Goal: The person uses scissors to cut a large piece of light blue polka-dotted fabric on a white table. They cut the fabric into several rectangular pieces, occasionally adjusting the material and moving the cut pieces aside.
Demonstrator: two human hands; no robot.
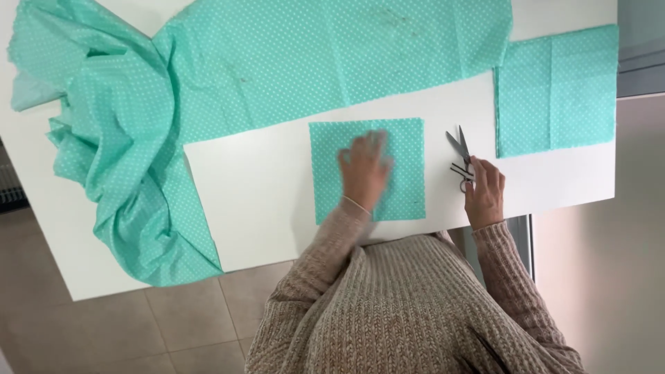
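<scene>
The big cloth [208, 90], mint with white dots, still covers most of the far side of the table [256, 187] and bunches in folds at the left edge, so the bulk of it looks uncut; its near edge runs straight along the table, which I judge to be a cut line; a folded piece [557, 90] lies flat at the far right corner, apart from the rest, and seems finished; a square [367, 170] of the same cloth lies alone in the middle of the table, already cut free on all four sides.

The left hand [365, 170] rests on the square, its grip flat and spread, holding nothing, pressing or smoothing the cloth; the right hand [485, 190] lies just right of the square, its fingers on the handles of the scissors [460, 156], which lie on the table with blades nearly closed and tips pointing away; whether the fingers are through the loops or merely on them I cannot tell.

The left hand is blurred, so its fingers are hard to separate; the scissor handles are partly hidden under the right hand; the big cloth runs off the top and left of the view; the layers of the folded piece cannot be counted.
</scene>
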